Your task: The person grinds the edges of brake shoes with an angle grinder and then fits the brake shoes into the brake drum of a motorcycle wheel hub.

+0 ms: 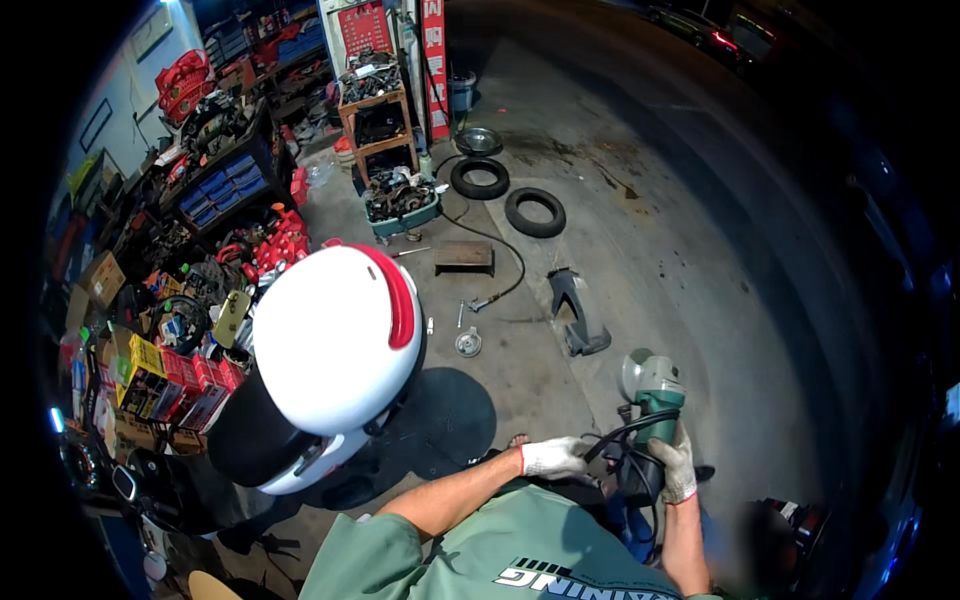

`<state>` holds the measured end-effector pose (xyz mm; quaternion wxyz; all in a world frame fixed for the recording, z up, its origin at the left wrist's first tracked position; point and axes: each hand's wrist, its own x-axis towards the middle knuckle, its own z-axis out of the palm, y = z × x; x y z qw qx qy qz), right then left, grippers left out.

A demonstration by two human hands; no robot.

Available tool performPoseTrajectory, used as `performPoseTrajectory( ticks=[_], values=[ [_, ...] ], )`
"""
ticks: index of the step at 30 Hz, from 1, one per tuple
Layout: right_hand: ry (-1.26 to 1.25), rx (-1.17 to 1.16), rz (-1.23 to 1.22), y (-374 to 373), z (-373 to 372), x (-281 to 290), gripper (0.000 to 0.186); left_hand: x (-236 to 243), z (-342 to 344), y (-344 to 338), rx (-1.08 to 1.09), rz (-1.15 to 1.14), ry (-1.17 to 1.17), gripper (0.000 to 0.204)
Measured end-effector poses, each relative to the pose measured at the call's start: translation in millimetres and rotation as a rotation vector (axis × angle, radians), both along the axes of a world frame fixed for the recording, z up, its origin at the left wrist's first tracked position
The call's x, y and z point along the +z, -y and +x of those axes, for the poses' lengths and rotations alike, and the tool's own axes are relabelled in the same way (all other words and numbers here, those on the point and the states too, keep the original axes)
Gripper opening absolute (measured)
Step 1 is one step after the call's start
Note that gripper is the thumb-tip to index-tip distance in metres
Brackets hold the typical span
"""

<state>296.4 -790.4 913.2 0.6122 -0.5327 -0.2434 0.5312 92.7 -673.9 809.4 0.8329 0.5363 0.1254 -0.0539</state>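
My right hand, in a white work glove with a red cuff edge, is closed round the body of a green angle grinder. The grinder points away from me, its disc and guard at the far left end. A black power cord loops beside the tool and hangs down in front of my body. My left hand, gloved the same way, has its fingers closed at the left end of that loop, gripping the cord. Its fingertips are partly hidden by the cord.
A scooter with a white top box stands at my left. Ahead on the floor lie a dark plastic fairing, two tyres, a low metal stool, a hub-like round part and an air hose. Parts and boxes crowd the left.
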Motion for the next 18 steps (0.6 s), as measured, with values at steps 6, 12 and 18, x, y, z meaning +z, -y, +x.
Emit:
performPoseTrajectory(
  ticks=[6, 12, 18],
  values=[
    [0.129, 0.042, -0.102, -127.5, 65.8, 10.3, 0.063, 47.3, 35.2, -141.8, 0.456, 0.228, -0.066, 0.025],
    [0.103, 0.329, -0.16, -284.1, 111.0, -39.9, 0.074, 52.9, 60.6, -283.8, 0.815, 0.692, -0.202, 0.029],
    [0.36, 0.882, -0.108, -476.9, 130.1, -90.4, 0.076, 42.6, 75.9, -463.9, 1.082, 0.93, -0.446, 0.037]
  ],
)
